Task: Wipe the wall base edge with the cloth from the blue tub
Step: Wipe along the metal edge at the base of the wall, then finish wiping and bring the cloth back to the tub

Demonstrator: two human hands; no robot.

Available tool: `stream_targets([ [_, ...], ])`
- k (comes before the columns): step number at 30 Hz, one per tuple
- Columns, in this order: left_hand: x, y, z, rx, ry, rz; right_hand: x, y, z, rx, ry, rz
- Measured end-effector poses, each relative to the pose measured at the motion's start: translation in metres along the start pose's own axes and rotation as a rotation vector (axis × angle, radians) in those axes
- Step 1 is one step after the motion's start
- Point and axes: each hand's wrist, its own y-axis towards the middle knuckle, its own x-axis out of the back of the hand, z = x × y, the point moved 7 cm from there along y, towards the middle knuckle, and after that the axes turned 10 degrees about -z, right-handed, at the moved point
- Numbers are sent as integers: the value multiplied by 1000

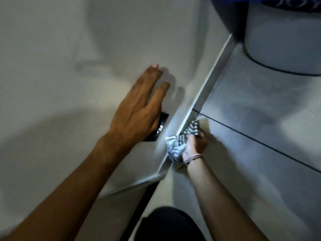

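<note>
Down at the wall base edge (201, 94), the pale skirting strip running diagonally where wall (69, 49) meets floor (260, 119), the right hand (195, 145) is closed around the cloth (180, 142) and presses it right against that edge. The cloth is bunched and crumpled, white with dark stripes or a zebra-like pattern, one striped end poking out past the fingers along the strip, the paler bulk spilling out on the wall side of the hand. It sits brightly lit, almost washed out, against the grey of the strip. A thin band or cord (192, 158) loops the right wrist just below the cloth. The left hand (139, 108) is open, fingers straight and together, laid flat on the wall just above the base edge, partly covering a small black square plate (160, 126) set in the wall near the strip. On the floor side of the edge, grey tiles with a dark grout line (260, 143) run away from the cloth. Far along the edge, at the top corner, stands a pale round container (281, 40) with something blue (260, 0) above it, too cut off to identify. A dark knee (166, 225) shows at the bottom, near the edge's lower end.
</note>
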Motion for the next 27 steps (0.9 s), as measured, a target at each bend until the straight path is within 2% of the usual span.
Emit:
stream_targets([
  [3, -12, 3, -3, 294, -201, -41, 13, -24, 63, -303, -48, 337],
  [5, -21, 6, -18, 627, -409, -100, 28, -53, 124, -299, -124, 469],
  [6, -27, 9, -22, 862, -569, -99, 30, -71, 158, -255, -133, 519],
  [7, -34, 11, -29, 1151, -798, -24, 28, -93, 193, -211, -155, 556],
  [8, -38, 14, -45, 1427, -1106, 119, 24, -114, 226, -154, -226, 578],
  [9, -39, 19, -64, 1615, -1406, 277, 17, -133, 256, -105, -310, 596],
  [10, -32, 29, -77, 1689, -1638, 390, 11, -148, 281, -61, -392, 617],
  [11, -21, 44, -83, 1667, -1780, 442, 3, -164, 308, -17, -477, 614],
  [12, -10, 59, -84, 1641, -1851, 426, -4, -176, 332, 41, -562, 610],
  [14, 4, 89, -80, 1670, -1827, 333, -15, -201, 374, 118, -761, 636],
  [16, 11, 118, -76, 1749, -1727, 252, -22, -210, 401, 209, -1077, 677],
  [18, 13, 154, -71, 1842, -1662, 188, -32, -206, 435, 300, -1327, 643],
  [22, 7, 215, -51, 1971, -1463, 64, -76, -173, 526, 451, -1466, 471],
  [24, -4, 241, -38, 1966, -1377, 23, -116, -162, 556, 532, -1511, 489],
  [27, -27, 261, -35, 1986, -1153, 68, -149, -138, 566, 618, -1651, 545],
])
